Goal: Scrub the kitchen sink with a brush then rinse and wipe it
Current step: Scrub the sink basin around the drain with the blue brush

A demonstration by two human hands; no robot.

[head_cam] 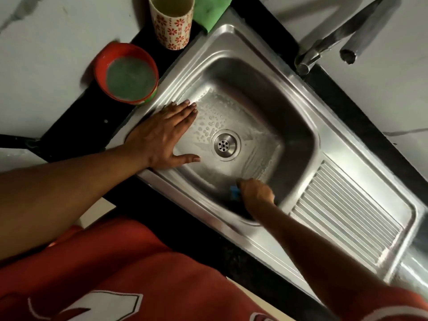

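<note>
The steel sink (298,93) lies diagonally in the black counter, its basin floor wet with soapy droplets around the round drain (224,144). My left hand (165,135) rests flat on the sink's left rim, fingers spread and reaching over the basin edge. My right hand (257,193) is down inside the basin at its near wall, closed on a brush (234,191); only a small blue piece of it shows beside my fingers. The hand is blurred.
A red tub (102,66) holding a green scrub pad stands on the counter left of the sink. Behind it are a flower-patterned cup (172,26) and a green cloth (208,12). The tap (324,47) stands at the back right; the ribbed drainboard (347,214) extends right.
</note>
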